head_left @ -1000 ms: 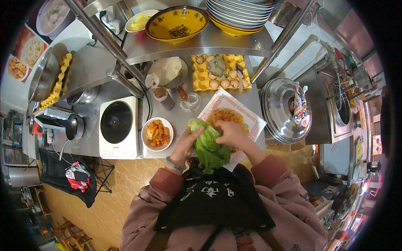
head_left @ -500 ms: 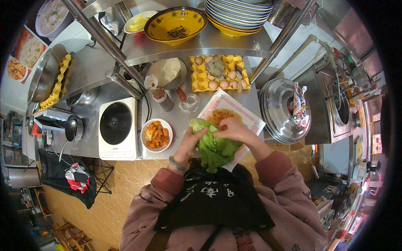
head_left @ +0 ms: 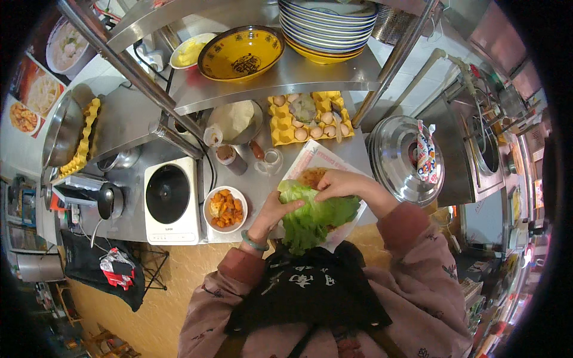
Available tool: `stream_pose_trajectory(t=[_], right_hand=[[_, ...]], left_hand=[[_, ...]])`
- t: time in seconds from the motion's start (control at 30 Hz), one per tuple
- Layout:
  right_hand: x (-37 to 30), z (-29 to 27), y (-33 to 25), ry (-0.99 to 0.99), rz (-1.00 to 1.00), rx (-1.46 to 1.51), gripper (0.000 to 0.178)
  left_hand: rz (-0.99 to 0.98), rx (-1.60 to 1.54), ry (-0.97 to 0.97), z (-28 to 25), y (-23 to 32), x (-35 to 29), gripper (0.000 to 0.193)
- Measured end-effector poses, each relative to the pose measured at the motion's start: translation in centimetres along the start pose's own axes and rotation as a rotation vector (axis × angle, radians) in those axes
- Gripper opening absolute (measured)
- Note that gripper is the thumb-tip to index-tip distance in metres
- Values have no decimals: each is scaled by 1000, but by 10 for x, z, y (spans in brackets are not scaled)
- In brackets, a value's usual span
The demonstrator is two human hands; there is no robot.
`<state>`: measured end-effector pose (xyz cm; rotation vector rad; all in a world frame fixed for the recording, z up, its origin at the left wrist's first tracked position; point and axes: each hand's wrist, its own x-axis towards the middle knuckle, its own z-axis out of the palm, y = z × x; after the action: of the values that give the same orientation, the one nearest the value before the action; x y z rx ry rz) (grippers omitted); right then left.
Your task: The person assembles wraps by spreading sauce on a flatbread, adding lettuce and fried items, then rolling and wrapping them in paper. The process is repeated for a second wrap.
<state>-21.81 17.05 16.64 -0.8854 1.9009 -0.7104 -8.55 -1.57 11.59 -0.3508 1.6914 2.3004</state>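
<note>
Green lettuce leaves point(head_left: 316, 219) are spread between my two hands, their frilly ends hanging over the counter's front edge. My left hand point(head_left: 276, 210) grips the lettuce at its left side, the thumb lying across the leaf. With bent fingers my right hand point(head_left: 341, 186) pinches the leaf's upper part. Under the lettuce, mostly hidden, lies a browned flat pancake point(head_left: 310, 176) on a printed white paper sheet point(head_left: 319, 156). To the left of my left hand stands a white bowl point(head_left: 207, 221) of orange-coated chunks point(head_left: 228, 209).
A black round hotplate point(head_left: 168, 194) sits at the left. Behind are a sauce bottle point(head_left: 231, 160), a glass jar point(head_left: 272, 160) and a yellow egg tray point(head_left: 286, 136). Stacked steel lids point(head_left: 397, 158) stand at right. A metal shelf point(head_left: 268, 83) with bowls and plates overhangs the back.
The lettuce has been opened out wider, to the right, as my right hand moved rightward. The whole view has shifted slightly, with the counter appearing lower.
</note>
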Motion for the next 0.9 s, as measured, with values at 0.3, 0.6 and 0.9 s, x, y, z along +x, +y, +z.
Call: stream_pose_trajectory(t=[0.3,0.6,0.9], right_hand=[[-32,-78,30,-137,75,299,36],[-61,9,102,148,-306,1785,44],[-95,43,107,414,-371,1913,48]], left_hand=[[-113,136,-236,-27,26,5,51],[83,-864,44,-55,37,152,46],[-80,-1119,187,-69,20,273,29]])
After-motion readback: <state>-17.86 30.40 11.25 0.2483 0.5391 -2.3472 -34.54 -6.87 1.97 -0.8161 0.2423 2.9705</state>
